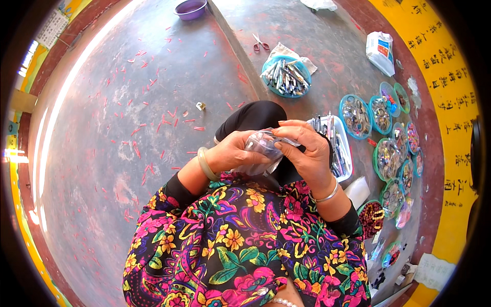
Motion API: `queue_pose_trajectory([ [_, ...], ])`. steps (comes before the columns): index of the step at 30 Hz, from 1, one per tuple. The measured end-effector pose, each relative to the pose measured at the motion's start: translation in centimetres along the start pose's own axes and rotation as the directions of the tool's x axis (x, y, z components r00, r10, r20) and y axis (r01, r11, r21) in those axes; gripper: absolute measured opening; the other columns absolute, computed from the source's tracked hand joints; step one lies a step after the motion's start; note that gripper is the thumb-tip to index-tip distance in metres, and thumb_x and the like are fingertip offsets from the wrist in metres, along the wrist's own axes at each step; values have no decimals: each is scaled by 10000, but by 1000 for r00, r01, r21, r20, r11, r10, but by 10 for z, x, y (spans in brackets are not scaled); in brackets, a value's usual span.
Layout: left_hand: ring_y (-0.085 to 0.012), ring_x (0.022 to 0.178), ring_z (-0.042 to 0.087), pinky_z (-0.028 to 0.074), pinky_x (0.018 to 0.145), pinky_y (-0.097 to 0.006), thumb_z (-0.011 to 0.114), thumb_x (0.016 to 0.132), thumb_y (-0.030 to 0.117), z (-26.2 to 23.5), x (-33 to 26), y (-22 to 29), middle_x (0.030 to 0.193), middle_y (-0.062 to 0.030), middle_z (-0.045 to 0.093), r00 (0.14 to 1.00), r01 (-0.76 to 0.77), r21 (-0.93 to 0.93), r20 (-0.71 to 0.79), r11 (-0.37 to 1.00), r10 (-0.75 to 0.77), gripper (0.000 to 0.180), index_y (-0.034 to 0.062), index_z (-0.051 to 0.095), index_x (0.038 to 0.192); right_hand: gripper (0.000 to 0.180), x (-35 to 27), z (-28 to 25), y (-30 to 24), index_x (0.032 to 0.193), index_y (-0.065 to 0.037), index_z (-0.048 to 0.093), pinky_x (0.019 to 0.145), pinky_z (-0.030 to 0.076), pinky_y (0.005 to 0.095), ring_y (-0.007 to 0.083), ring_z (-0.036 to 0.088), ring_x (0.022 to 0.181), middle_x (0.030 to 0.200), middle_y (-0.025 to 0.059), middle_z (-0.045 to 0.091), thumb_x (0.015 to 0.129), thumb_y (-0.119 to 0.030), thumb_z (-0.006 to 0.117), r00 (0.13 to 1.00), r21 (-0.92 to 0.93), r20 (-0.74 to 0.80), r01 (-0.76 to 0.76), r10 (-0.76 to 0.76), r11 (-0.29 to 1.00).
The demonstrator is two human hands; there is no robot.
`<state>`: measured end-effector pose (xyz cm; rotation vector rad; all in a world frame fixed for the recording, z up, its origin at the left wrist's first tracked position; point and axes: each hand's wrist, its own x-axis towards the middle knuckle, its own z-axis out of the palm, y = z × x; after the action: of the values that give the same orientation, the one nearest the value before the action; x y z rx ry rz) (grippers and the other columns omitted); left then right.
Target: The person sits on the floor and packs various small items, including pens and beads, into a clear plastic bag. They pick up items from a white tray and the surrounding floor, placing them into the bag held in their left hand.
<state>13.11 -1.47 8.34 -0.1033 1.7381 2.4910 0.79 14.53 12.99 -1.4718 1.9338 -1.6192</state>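
A clear plastic bag [263, 144] is held up over my lap between both hands. My left hand [234, 152] is closed round its left side, thumb across the front. At the bag's upper right edge, my right hand [309, 152] pinches the plastic between thumb and fingers. Whatever the bag may contain cannot be made out through the glare. Just beyond my right hand stands a white basket [350, 162] of pens, partly hidden by that hand. In front of my knee is a round blue basket [269, 88] heaped with pens, a cloth [282, 50] under its far side.
Red-handled scissors [261, 43] lie near the blue basket. Several round baskets of small items, one a blue basket [342, 118], line the right wall. A white package [380, 53] and a purple basin [190, 9] stand farther off. Red scraps [136, 149] litter the floor at left.
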Motion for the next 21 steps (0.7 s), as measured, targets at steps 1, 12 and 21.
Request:
queue_pose_trajectory([
  [1,-85,930,561,466,837,-264,675,798,16,0,0,0,1039,-14,622,1000,-1,1,3,1000,1,403,16,549,1181,188,1,-1,1,906,-48,702,872,447,342,244,594,978,975,86,654,720,-30,716,1000,-26,24,19,-18,999],
  [12,-75,950,557,458,863,-256,662,823,48,0,-1,4,1064,-19,621,1000,12,-14,9,1000,-12,395,13,541,1198,256,-8,0,1,942,-71,705,982,352,392,327,433,1237,1273,167,528,787,-273,673,968,-369,104,252,-229,895],
  [21,-101,984,566,465,857,-259,664,815,19,2,1,3,1107,-44,611,998,-7,60,-55,998,11,403,-11,538,1196,356,-16,-2,7,1036,-91,658,977,349,421,321,434,1247,1291,144,521,760,-316,669,939,-446,133,342,-316,827],
])
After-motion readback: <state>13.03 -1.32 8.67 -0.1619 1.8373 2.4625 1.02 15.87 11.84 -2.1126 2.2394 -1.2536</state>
